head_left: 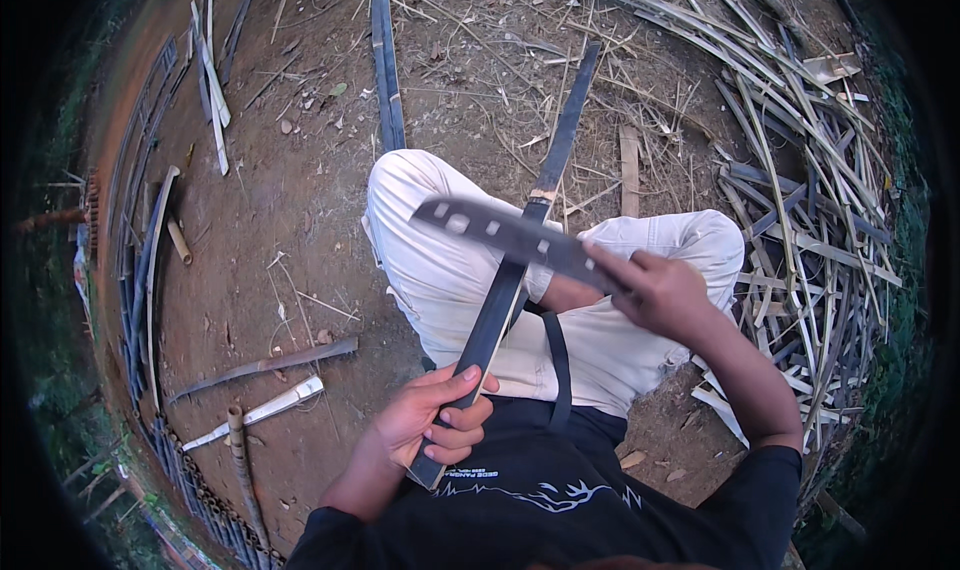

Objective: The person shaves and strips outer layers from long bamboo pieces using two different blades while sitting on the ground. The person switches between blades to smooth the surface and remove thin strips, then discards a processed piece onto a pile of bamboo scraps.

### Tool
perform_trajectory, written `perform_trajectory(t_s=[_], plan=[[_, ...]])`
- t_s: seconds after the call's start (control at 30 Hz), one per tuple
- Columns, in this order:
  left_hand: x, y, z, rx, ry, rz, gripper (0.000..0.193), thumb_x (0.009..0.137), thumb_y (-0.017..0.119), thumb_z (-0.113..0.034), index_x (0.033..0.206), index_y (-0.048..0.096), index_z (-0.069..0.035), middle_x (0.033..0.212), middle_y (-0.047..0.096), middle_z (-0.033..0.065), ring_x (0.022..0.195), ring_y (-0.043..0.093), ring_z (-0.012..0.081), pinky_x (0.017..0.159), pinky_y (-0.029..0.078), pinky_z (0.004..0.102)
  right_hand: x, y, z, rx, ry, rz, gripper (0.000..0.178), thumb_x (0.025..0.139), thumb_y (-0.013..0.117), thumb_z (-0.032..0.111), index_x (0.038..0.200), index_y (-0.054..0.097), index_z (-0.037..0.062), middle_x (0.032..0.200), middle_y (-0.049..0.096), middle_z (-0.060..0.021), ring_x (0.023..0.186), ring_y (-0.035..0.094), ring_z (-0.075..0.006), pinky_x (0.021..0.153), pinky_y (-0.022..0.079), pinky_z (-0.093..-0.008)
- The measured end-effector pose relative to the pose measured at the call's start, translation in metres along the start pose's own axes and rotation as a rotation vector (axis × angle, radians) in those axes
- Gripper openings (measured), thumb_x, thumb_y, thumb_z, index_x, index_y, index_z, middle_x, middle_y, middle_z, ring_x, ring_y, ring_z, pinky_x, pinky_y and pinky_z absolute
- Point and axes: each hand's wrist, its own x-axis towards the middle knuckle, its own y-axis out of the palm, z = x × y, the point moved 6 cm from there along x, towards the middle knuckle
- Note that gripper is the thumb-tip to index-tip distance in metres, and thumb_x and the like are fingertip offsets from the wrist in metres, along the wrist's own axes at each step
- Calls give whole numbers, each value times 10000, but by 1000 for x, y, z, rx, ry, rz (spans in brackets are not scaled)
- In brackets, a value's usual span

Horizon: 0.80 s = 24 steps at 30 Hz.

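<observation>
My left hand point(440, 415) is closed around the near end of a long split bamboo strip point(488, 325), dark-skinned with a pale edge. The strip slants away from me over my lap, with a node about halfway along and its far end over the dirt. In my right hand point(655, 288) is a broad knife point(500, 232) with a row of light holes or spots along its blade. Slightly blurred, the blade lies crosswise over the strip near the node, pointing left. I cannot tell whether it touches the bamboo. The knife's handle is hidden inside my fist.
My crossed legs in pale trousers point(450, 300) lie under both pieces. A dark strip point(386, 65) rests beyond my left knee. To the right is a large tangled heap of bamboo slivers point(790, 210). Split pieces point(265, 410) and a bamboo stick point(243, 470) lie at the left.
</observation>
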Motion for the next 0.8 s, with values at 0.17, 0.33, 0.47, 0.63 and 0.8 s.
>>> perform_trajectory(t_s=[0.17, 0.33, 0.47, 0.63, 0.8], plan=[[0, 0, -1, 229, 3, -147, 280, 1109, 367, -278, 1194, 490, -41, 681, 320, -19, 469, 270, 49, 381, 285, 213, 3, 2, -19, -114, 41, 29, 656, 827, 721, 217, 1446, 520, 299, 718, 610, -93, 544, 635, -270, 485, 513, -399], [7, -3, -2, 295, 28, -216, 252, 1104, 386, -255, 1177, 494, -40, 676, 315, -17, 474, 279, 49, 388, 277, 215, -2, -7, -26, -55, 55, 97, 723, 771, 710, 155, 1450, 525, 319, 714, 607, -84, 577, 648, -288, 530, 527, -426], [7, -10, 0, 364, 23, -280, 244, 1104, 385, -253, 1174, 490, -45, 671, 314, -19, 474, 278, 49, 391, 268, 213, 1, 3, -34, -74, 30, 104, 740, 766, 717, 153, 1453, 512, 341, 726, 610, -75, 598, 654, -283, 533, 521, -427], [6, -12, 2, 346, 10, -256, 218, 1097, 421, -284, 1145, 481, -80, 683, 321, -35, 469, 275, 26, 387, 266, 196, 4, 4, -35, -70, 38, 115, 703, 814, 702, 188, 1478, 490, 277, 716, 607, -108, 580, 649, -315, 550, 533, -438], [6, -18, -2, 368, 20, -233, 212, 1097, 422, -280, 1144, 492, -85, 678, 315, -36, 469, 272, 28, 385, 264, 202, 9, 13, -68, -29, 123, 39, 631, 835, 697, 198, 1440, 527, 247, 749, 634, -131, 638, 670, -333, 582, 541, -450]])
